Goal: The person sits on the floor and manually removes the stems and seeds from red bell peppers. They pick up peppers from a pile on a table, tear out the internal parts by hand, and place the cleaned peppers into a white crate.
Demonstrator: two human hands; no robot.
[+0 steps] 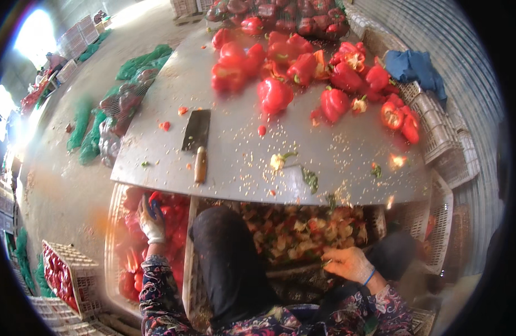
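Observation:
My left hand (151, 220), in a white and dark blue work glove, reaches over the left crate (113, 248), which is full of red bell peppers (174, 235). A red pepper piece (155, 196) shows at its fingertips; whether the hand grips it is unclear. My right hand (350, 263), in an orange-tinged glove with a blue band at the wrist, is by the near edge of a container of pepper cores and scraps (308, 231). Its fingers are curled, and something small (326, 263) shows by the fingertips, too small to name. A cleaver (197, 140) with a wooden handle lies on the metal table (157, 138).
Whole and cut red peppers (274, 95) are heaped at the table's far side, before a net sack of peppers (279, 17). Seeds and a pepper core (277, 161) lie nearer. Plastic crates (434, 122) and a blue cloth (415, 73) stand right; green net sacks (128, 92) lie left.

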